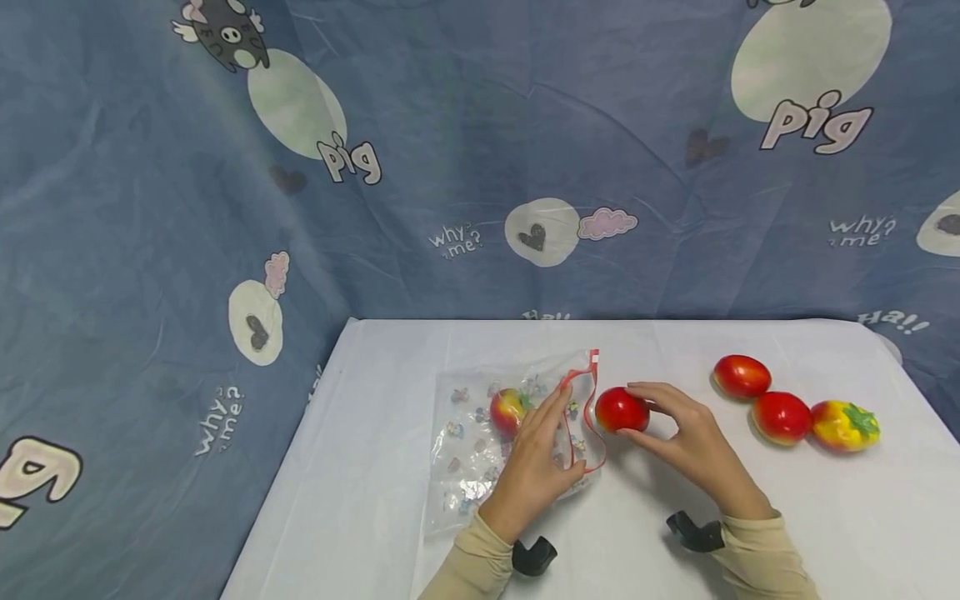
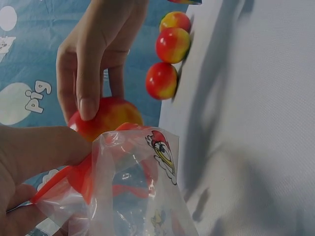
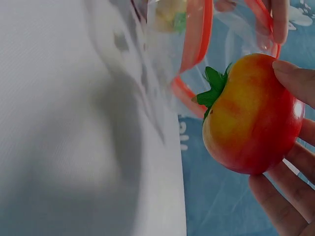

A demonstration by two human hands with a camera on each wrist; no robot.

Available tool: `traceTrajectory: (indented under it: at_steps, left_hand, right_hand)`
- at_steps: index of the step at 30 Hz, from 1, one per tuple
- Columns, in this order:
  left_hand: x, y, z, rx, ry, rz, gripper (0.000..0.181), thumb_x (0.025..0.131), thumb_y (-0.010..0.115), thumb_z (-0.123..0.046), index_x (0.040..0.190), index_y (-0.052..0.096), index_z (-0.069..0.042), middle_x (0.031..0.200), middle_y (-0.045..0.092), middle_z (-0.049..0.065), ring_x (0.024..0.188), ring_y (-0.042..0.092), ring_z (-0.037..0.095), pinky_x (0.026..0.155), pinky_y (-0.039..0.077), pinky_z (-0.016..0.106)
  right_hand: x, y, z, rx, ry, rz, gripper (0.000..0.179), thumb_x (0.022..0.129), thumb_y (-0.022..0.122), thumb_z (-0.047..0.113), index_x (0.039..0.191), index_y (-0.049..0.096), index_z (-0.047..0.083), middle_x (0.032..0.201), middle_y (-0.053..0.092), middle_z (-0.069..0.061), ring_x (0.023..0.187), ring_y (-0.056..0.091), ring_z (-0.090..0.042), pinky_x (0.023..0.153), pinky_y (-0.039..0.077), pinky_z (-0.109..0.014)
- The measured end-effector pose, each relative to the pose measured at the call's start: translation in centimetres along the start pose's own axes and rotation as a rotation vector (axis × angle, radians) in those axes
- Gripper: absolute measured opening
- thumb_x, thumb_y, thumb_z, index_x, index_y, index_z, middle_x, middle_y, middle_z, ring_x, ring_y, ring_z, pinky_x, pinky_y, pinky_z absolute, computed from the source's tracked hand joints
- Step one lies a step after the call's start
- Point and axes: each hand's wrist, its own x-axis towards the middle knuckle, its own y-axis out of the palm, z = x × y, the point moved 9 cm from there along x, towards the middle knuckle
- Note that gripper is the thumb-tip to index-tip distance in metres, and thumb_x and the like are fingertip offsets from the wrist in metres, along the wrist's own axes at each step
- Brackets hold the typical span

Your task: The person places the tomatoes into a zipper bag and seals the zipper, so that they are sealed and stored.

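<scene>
My right hand (image 1: pixel 693 446) holds a red-and-yellow toy tomato (image 1: pixel 621 410) between thumb and fingertips. Its green leafy top (image 3: pixel 214 91) faces the bag in the right wrist view. The tomato is right at the mouth of a clear zip bag (image 1: pixel 453 483) with a red-edged opening (image 1: pixel 603 454) and small printed pictures. At that mouth my left hand (image 1: pixel 528 467) grips the bag, its thumb (image 2: pixel 54 150) along the red edge and the opening spread apart. Another toy tomato (image 1: pixel 506 414) lies inside the bag, partly covered by the left fingers in the head view.
To the right on the white table (image 1: pixel 330 500) sit three more toy tomatoes: one at the back (image 1: pixel 741 377), a red one (image 1: pixel 782 417) before it, and a yellow-topped one (image 1: pixel 845 426) beside that. A blue printed cloth (image 1: pixel 450 125) hangs behind the table.
</scene>
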Motion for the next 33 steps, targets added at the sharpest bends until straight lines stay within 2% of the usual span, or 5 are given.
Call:
traceTrajectory:
  at_steps: [7, 9, 14, 17, 33]
  left_hand:
    - [-0.1, 0.0, -0.1, -0.001, 0.008, 0.001, 0.105, 0.076, 0.090, -0.010, 0.163, 0.032, -0.021, 0.167, 0.038, -0.003, 0.153, 0.040, 0.019, 0.125, 0.034, 0.054]
    - [-0.1, -0.1, -0.1, 0.002, 0.019, -0.002, 0.105, 0.076, 0.090, -0.010, 0.163, 0.032, -0.020, 0.167, 0.038, -0.002, 0.152, 0.040, 0.019, 0.124, 0.034, 0.055]
    - [0.0, -0.3, -0.2, 0.010, 0.043, -0.008, 0.103, 0.076, 0.090, -0.010, 0.162, 0.033, -0.017, 0.167, 0.039, -0.001, 0.152, 0.040, 0.020, 0.124, 0.034, 0.056]
    - [0.0, -0.2, -0.2, 0.009, 0.046, -0.010, 0.102, 0.076, 0.090, -0.010, 0.162, 0.034, -0.017, 0.166, 0.040, -0.001, 0.152, 0.041, 0.020, 0.124, 0.034, 0.056]
    - [0.0, -0.1, -0.4, 0.025, 0.051, -0.003, 0.102, 0.076, 0.089, -0.009, 0.162, 0.033, -0.015, 0.167, 0.037, -0.003, 0.147, 0.046, 0.021, 0.124, 0.037, 0.053]
  right_hand:
    - [0.6, 1.6, 0.2, 0.015, 0.005, 0.036, 0.064, 0.065, 0.095, 0.003, 0.124, 0.071, 0.007, 0.123, 0.074, -0.007, 0.109, 0.071, -0.025, 0.094, 0.050, -0.005]
    - [0.8, 2.1, 0.2, 0.016, 0.006, 0.045, 0.063, 0.066, 0.095, 0.003, 0.124, 0.071, 0.006, 0.123, 0.074, -0.007, 0.109, 0.071, -0.026, 0.092, 0.055, -0.011]
    - [1.2, 3.1, 0.2, 0.025, 0.020, 0.070, 0.061, 0.068, 0.095, 0.005, 0.124, 0.071, 0.005, 0.124, 0.073, -0.008, 0.111, 0.071, -0.025, 0.088, 0.062, -0.035]
    - [1.5, 3.6, 0.2, 0.034, 0.029, 0.091, 0.060, 0.070, 0.094, 0.007, 0.124, 0.070, 0.004, 0.124, 0.073, -0.010, 0.111, 0.072, -0.026, 0.087, 0.063, -0.041]
    - [2.6, 5.8, 0.8, 0.028, 0.034, 0.152, 0.059, 0.071, 0.094, 0.012, 0.125, 0.070, 0.007, 0.123, 0.073, -0.008, 0.108, 0.072, -0.024, 0.091, 0.063, -0.044]
